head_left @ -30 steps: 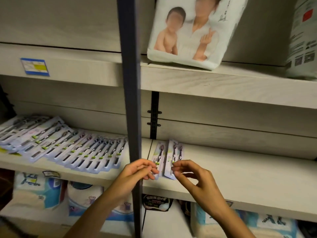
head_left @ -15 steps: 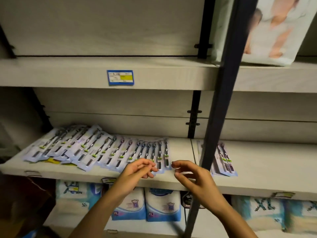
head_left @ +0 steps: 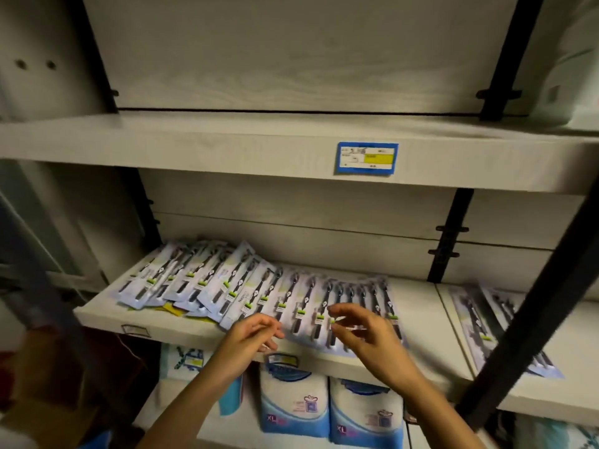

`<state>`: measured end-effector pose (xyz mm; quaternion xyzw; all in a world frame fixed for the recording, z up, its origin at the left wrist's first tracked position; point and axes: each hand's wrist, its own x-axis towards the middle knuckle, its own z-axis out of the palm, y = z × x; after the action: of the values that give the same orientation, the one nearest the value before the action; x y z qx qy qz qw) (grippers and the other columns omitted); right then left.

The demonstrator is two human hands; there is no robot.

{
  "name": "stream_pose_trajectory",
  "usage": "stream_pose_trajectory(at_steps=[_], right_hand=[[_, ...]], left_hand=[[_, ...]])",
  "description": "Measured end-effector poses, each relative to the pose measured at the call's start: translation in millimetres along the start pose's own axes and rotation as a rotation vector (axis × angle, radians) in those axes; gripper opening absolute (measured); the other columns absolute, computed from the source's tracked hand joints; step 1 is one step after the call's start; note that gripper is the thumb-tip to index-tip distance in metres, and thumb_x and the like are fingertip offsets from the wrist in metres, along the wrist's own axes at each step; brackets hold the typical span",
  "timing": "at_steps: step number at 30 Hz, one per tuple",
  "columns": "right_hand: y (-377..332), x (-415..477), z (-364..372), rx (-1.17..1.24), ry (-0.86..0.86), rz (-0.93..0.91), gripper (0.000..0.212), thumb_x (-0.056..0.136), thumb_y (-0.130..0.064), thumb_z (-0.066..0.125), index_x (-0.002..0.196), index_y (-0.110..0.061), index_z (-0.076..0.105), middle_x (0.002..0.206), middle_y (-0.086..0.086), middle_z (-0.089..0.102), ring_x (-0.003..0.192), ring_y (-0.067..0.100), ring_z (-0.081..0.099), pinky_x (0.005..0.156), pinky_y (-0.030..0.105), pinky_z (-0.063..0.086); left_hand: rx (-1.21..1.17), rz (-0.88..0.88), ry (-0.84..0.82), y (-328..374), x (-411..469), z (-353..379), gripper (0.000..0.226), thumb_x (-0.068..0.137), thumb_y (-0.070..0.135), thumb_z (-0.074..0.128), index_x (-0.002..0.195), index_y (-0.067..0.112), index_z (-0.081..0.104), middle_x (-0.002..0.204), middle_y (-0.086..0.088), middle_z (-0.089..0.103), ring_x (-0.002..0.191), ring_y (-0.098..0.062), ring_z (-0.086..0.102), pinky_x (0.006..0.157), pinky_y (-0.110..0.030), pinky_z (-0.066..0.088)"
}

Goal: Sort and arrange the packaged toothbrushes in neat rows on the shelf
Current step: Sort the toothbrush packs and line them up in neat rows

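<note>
bare shelf (head_left: pixel 418 303) lay right of the toothbrush packs (head_left: pixel 291 293); your left hand (head_left: pixel 251 335) and right hand (head_left: pixel 366 335) hovered at its front edge, loosely curled, empty

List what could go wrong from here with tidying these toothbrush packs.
1. The overlapped row ends near the shelf's front edge, just by the left hand and right hand; a nudge might slide packs off.
2. The left pile lies crooked and stacked; pulling one pack may drag its neighbours.
3. A dark post crosses in front of the packs on the right; reaching there may bump it.
</note>
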<state>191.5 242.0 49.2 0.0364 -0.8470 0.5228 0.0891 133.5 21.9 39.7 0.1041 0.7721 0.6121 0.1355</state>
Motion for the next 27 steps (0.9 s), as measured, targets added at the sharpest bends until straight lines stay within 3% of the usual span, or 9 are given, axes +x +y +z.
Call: stream_pose_trajectory(at_steps=[4,8,10,13,19,27], right_hand=[[-3,23,38,-0.002,0.049,0.045,0.024,0.090,-0.019,0.061,0.113,-0.027,0.062,0.106,-0.012,0.065,0.093,0.000,0.062,0.073,0.016,0.052],[-7,34,60,-0.026,0.098,0.091,0.023,0.090,-0.019,0.060,0.111,-0.028,0.061,0.103,-0.019,0.063,0.091,-0.003,0.061,0.073,0.010,0.049],[-11,39,60,-0.028,0.114,0.102,0.021,0.091,-0.017,0.059,0.109,-0.028,0.061,0.101,-0.017,0.063,0.090,0.000,0.062,0.067,0.012,0.049],[-13,47,57,-0.010,0.143,0.122,0.020,0.091,-0.013,0.059,0.105,-0.027,0.060,0.097,-0.014,0.064,0.086,-0.004,0.061,0.062,0.014,0.051],[-7,57,51,-0.054,0.153,0.137,0.018,0.091,-0.015,0.058,0.105,-0.026,0.061,0.102,-0.014,0.064,0.091,0.002,0.062,0.076,0.014,0.052],[4,60,55,-0.066,0.150,0.167,0.021,0.091,-0.015,0.058,0.097,-0.036,0.058,0.102,-0.017,0.062,0.090,0.000,0.061,0.073,0.012,0.051]], left_hand=[[0.074,-0.074,-0.043,-27,30,-32,0.013,0.093,0.011,0.051,0.087,0.014,0.062,0.086,-0.002,0.069,0.064,-0.010,0.057,0.060,-0.020,0.044],[0.221,-0.071,-0.030,-49,69,-43,0.013,0.092,0.015,0.054,0.081,0.020,0.059,0.088,-0.004,0.064,0.063,-0.013,0.055,0.056,-0.023,0.044],[0.369,-0.019,0.012,-54,90,-33,0.008,0.091,0.018,0.056,0.085,0.017,0.062,0.089,-0.006,0.065,0.070,-0.016,0.056,0.062,-0.024,0.046],[0.651,0.042,0.067,-59,119,-16,0.019,0.089,0.030,0.057,0.098,0.014,0.064,0.095,-0.003,0.069,0.083,-0.017,0.063,0.075,-0.026,0.050],[0.996,-0.021,0.008,-72,143,-1,0.037,0.084,0.047,0.059,0.102,0.015,0.063,0.101,-0.004,0.068,0.094,-0.020,0.063,0.084,-0.031,0.050],[1.162,-0.039,-0.061,-90,149,6,0.028,0.094,0.035,0.047,0.099,0.014,0.065,0.100,-0.005,0.068,0.092,-0.018,0.064,0.069,-0.024,0.043]])
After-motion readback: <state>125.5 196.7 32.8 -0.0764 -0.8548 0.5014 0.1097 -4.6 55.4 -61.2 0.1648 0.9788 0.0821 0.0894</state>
